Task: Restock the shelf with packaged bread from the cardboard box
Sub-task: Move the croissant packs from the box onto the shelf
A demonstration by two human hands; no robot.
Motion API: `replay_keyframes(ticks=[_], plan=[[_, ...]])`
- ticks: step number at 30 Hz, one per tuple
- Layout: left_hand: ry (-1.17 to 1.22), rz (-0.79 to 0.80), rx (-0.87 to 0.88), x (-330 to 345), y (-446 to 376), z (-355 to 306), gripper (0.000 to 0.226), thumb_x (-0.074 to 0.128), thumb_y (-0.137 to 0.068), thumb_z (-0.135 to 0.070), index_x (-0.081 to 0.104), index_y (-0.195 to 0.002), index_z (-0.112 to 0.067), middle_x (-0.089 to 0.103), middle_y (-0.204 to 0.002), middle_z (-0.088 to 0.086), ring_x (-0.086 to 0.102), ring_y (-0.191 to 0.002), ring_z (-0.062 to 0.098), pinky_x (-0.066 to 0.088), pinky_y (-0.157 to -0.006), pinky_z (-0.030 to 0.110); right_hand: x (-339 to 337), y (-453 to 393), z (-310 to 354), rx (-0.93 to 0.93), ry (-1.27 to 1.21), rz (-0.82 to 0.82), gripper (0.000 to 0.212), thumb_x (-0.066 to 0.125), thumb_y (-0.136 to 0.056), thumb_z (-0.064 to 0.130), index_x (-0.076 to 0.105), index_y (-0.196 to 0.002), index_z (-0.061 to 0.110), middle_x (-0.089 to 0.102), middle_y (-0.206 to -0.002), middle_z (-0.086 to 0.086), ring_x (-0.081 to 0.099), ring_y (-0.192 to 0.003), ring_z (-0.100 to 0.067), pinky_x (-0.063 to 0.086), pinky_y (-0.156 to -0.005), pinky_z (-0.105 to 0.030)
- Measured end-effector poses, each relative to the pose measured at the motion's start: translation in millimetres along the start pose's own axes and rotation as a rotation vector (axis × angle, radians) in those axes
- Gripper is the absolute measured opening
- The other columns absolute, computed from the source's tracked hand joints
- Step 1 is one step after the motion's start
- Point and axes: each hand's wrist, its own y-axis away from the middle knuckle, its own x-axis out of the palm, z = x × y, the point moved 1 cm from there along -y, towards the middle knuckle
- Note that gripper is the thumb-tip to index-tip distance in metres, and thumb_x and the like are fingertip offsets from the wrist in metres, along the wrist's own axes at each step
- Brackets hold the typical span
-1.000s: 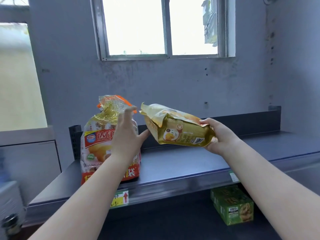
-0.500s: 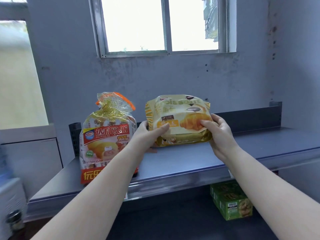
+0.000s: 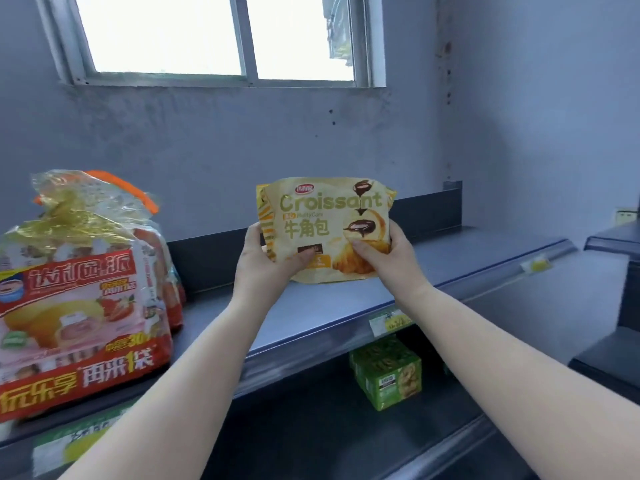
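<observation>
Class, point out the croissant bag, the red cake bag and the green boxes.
croissant bag (image 3: 325, 216), head view, printed front.
red cake bag (image 3: 83, 306), head view, front label.
green boxes (image 3: 391, 375), head view, front box face.

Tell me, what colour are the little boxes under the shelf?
Green boxes, seen in the head view.

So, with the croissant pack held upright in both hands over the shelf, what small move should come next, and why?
Probably lower the croissant pack until it stands on the shelf, then let go. Both the left hand and the right hand grip it label forward, and bare shelf lies below it, apart from the red bag.
</observation>
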Motion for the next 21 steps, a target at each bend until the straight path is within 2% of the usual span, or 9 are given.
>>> replay_keyframes(ticks=[4, 6, 8, 11, 14, 18, 21], plan=[[0.051, 0.088, 0.01, 38, -17, 5, 0.048, 0.074, -0.077, -0.031, 0.045, -0.115, -0.031, 0.062, -0.108, -0.01, 0.061, -0.096, 0.011, 0.051, -0.081, 0.032, -34, -9, -6, -0.012, 0.156, -0.11, 0.037, 0.074, -0.07, 0.037, 0.06, -0.104, 0.034, 0.058, -0.12, -0.005, 0.059, -0.109, -0.019, 0.051, -0.095, -0.042], [0.07, 0.159, 0.011, 59, -29, 5, 0.044, 0.072, -0.079, -0.031, 0.045, -0.113, -0.03, 0.063, -0.106, -0.009, 0.062, -0.094, 0.011, 0.053, -0.078, 0.032, -51, -15, -2, 0.002, 0.162, -0.159, 0.024, 0.074, -0.076, 0.023, 0.06, -0.092, 0.032, 0.062, -0.11, -0.003, 0.061, -0.106, -0.021, 0.051, -0.094, -0.04], [0.097, 0.241, 0.013, 79, -41, 3, 0.04, 0.071, -0.08, -0.03, 0.044, -0.11, -0.029, 0.063, -0.098, -0.013, 0.062, -0.088, 0.006, 0.051, -0.067, 0.025, -69, -22, 1, 0.019, 0.169, -0.224, 0.024, 0.071, -0.081, 0.011, 0.058, -0.086, 0.031, 0.064, -0.103, -0.002, 0.062, -0.103, -0.023, 0.051, -0.094, -0.042], [0.13, 0.34, 0.008, 108, -56, -1, 0.036, 0.069, -0.082, -0.029, 0.043, -0.107, -0.028, 0.062, -0.094, -0.014, 0.061, -0.085, 0.006, 0.047, -0.057, 0.021, -94, -32, 0, 0.038, 0.182, -0.314, 0.021, 0.07, -0.082, 0.011, 0.059, -0.094, 0.024, 0.066, -0.105, -0.003, 0.063, -0.104, -0.024, 0.051, -0.095, -0.043], [0.133, 0.391, 0.007, 134, -68, -1, 0.036, 0.069, -0.082, -0.028, 0.044, -0.108, -0.027, 0.062, -0.099, -0.01, 0.063, -0.091, 0.012, 0.051, -0.065, 0.022, -113, -44, -5, 0.069, 0.176, -0.369, 0.027, 0.069, -0.083, 0.008, 0.056, -0.105, 0.018, 0.065, -0.107, -0.005, 0.062, -0.103, -0.023, 0.05, -0.095, -0.04], [0.068, 0.424, 0.004, 164, -86, 4, 0.033, 0.071, -0.079, -0.031, 0.049, -0.103, -0.027, 0.066, -0.102, -0.007, 0.066, -0.093, 0.016, 0.057, -0.076, 0.038, -137, -63, -18, 0.085, 0.161, -0.407, 0.028, 0.069, -0.082, 0.007, 0.057, -0.106, 0.016, 0.064, -0.104, -0.005, 0.062, -0.101, -0.023, 0.051, -0.092, -0.037], [0.024, 0.418, -0.003, 189, -104, 9, 0.033, 0.072, -0.078, -0.032, 0.051, -0.103, -0.026, 0.067, -0.104, -0.004, 0.067, -0.092, 0.017, 0.057, -0.078, 0.04, -153, -85, -33, 0.099, 0.153, -0.398, 0.026, 0.068, -0.083, 0.006, 0.058, -0.104, 0.014, 0.064, -0.103, -0.006, 0.062, -0.098, -0.021, 0.051, -0.089, -0.034]])
